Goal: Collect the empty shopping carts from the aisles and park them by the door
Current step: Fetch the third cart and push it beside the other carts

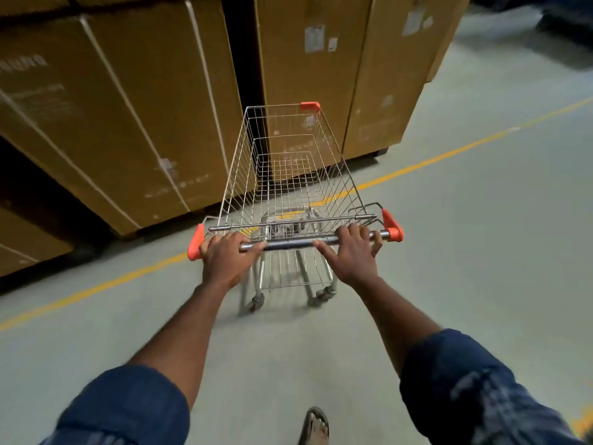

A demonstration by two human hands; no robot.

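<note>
An empty wire shopping cart (288,175) with orange corner caps stands right in front of me on the grey floor. Its metal handle bar (288,244) runs across the near end. My left hand (224,255) grips the bar near its left orange end. My right hand (351,252) grips the bar near its right end, fingers curled over the top. The basket holds nothing. The cart's front points at the gap between stacks of boxes.
Tall cardboard boxes (106,117) stand at the left and more cardboard boxes (362,65) straight ahead, close to the cart's front. A yellow floor line (449,154) crosses diagonally under the cart. Open grey floor (481,252) spreads to the right. My sandalled foot (316,425) shows at the bottom.
</note>
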